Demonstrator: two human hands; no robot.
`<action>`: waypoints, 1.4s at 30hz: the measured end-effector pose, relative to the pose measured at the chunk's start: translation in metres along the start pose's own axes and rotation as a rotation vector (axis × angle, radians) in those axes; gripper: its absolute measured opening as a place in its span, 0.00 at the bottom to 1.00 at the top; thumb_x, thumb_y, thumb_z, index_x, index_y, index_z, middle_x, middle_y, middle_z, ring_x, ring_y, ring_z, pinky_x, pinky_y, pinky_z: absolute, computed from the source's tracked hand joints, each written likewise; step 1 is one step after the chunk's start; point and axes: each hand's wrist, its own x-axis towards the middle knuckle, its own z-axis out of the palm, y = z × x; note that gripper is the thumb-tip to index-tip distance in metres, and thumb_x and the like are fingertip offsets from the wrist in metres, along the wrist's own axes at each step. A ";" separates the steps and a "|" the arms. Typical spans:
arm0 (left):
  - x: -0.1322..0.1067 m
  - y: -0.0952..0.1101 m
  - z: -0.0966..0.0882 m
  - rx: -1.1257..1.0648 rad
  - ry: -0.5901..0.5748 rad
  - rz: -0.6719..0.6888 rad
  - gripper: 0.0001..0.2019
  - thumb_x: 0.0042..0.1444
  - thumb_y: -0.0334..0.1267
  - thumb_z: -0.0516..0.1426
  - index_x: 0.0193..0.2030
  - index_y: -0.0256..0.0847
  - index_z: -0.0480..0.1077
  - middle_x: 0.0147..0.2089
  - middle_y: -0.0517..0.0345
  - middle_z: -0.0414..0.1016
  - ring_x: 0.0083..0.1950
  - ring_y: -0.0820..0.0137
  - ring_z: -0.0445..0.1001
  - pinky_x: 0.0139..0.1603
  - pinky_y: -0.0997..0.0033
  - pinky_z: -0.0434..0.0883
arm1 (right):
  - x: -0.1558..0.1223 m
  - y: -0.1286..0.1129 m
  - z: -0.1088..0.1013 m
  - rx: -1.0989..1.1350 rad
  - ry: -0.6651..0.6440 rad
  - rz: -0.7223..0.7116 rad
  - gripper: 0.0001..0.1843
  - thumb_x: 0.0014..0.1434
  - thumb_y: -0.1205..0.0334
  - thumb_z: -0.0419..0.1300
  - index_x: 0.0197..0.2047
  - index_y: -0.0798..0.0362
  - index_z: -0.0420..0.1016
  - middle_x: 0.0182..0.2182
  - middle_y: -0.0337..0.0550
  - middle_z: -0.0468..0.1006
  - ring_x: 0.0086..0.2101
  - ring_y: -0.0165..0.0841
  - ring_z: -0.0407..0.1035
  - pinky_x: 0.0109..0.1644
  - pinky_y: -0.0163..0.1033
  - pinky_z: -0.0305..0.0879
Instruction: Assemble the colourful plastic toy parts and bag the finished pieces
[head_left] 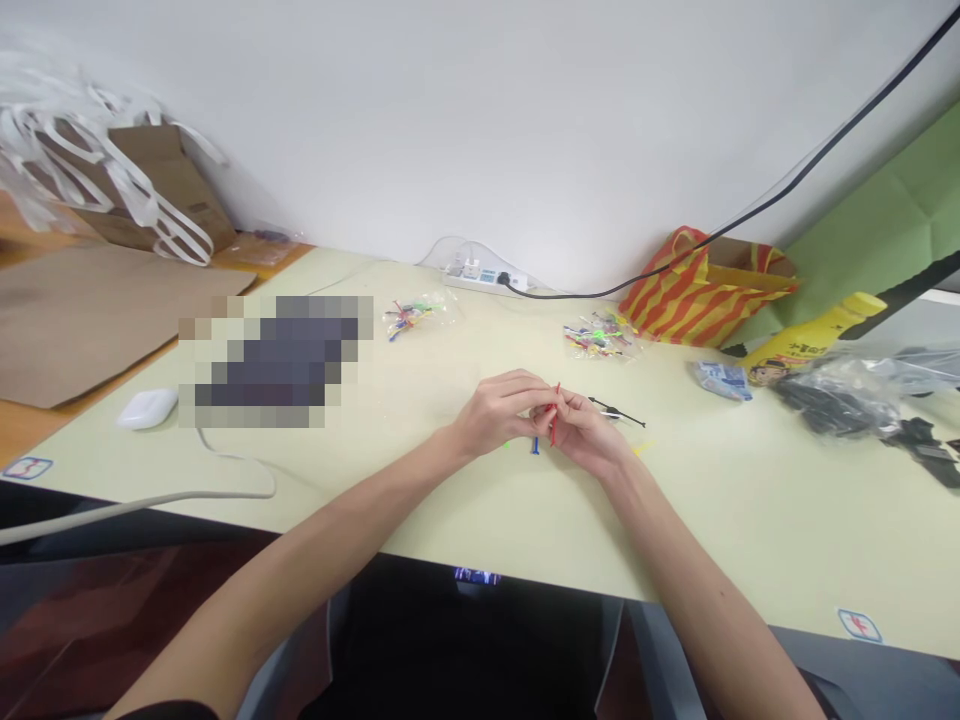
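Both hands meet over the middle of the pale table (750, 500). My left hand (501, 410) and my right hand (589, 432) pinch a thin red cable tie (555, 415) between their fingertips, held roughly upright. A blue tie (535, 446) pokes out just below the hands, and a bit of green shows beside it. A black cable tie (616, 410) lies on the table just right of my right hand. A small yellow piece (640, 450) lies near my right wrist.
Two clear bags of coloured ties (409, 317) (598, 336) lie further back. A power strip (486, 277), a red-and-yellow striped bag (701, 290), a yellow bottle (810, 342), black items in plastic (862, 395), a white case (147, 408) and cardboard (90, 320) surround the area.
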 end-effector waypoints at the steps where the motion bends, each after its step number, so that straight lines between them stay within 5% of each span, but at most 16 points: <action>1: 0.000 0.000 0.000 -0.002 0.000 0.000 0.09 0.58 0.28 0.63 0.46 0.39 0.77 0.40 0.52 0.82 0.42 0.69 0.80 0.46 0.66 0.81 | 0.000 0.000 0.000 0.003 0.001 0.001 0.14 0.53 0.54 0.75 0.33 0.53 0.79 0.29 0.40 0.73 0.31 0.30 0.67 0.42 0.37 0.68; 31: 0.000 0.002 -0.003 -0.103 -0.070 -0.111 0.08 0.59 0.27 0.61 0.44 0.39 0.78 0.43 0.51 0.82 0.45 0.69 0.80 0.48 0.68 0.80 | -0.001 -0.002 -0.003 -0.016 0.040 0.009 0.12 0.55 0.56 0.73 0.37 0.54 0.80 0.32 0.42 0.76 0.32 0.30 0.69 0.40 0.36 0.71; 42: -0.006 -0.005 -0.004 0.063 -0.053 -0.053 0.10 0.61 0.28 0.61 0.48 0.39 0.75 0.47 0.48 0.80 0.49 0.67 0.79 0.52 0.62 0.79 | -0.008 -0.016 0.008 -0.015 -0.012 -0.030 0.14 0.55 0.62 0.73 0.45 0.49 0.78 0.38 0.40 0.78 0.40 0.32 0.73 0.46 0.39 0.71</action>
